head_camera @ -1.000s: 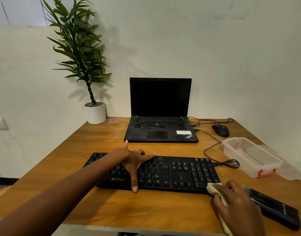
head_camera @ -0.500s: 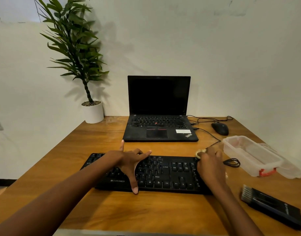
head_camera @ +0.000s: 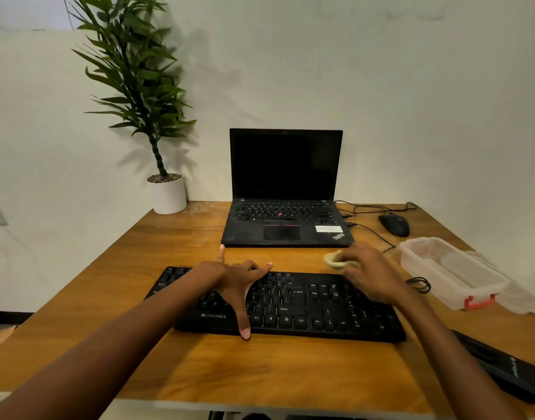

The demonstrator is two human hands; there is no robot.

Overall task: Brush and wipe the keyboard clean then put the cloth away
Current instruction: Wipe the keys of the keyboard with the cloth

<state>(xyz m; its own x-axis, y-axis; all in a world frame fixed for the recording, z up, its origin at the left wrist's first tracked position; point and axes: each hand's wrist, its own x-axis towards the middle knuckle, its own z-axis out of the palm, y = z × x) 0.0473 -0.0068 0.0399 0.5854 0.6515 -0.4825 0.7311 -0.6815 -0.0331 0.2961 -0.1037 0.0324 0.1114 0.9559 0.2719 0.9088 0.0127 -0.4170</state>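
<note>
A glossy wooden desk point(head_camera: 290, 368) against a white wall point(head_camera: 411, 116) carries the flat black keyboard point(head_camera: 305, 310). The left hand point(head_camera: 236, 280) lies spread across its keys, fingers straight. The right hand point(head_camera: 369, 274), fingers curled round the pale, balled-up cloth point(head_camera: 332, 260), has slid since half a second ago from the keys to just past the keyboard's far edge.

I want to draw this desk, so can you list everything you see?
Desk: 1, brown wood, under everything.
Keyboard: 1, black, front middle.
Cloth: 1, pale yellow, at the keyboard's far right edge.
Laptop: 1, black, open behind the keyboard.
Mouse: 1, black, back right.
Box: 1, clear with red latch, right side.
Brush: 1, black, front right.
Plant: 1, green in white pot, back left.
Hands: 2; left hand spread on the keyboard, right hand holding the cloth.
</note>
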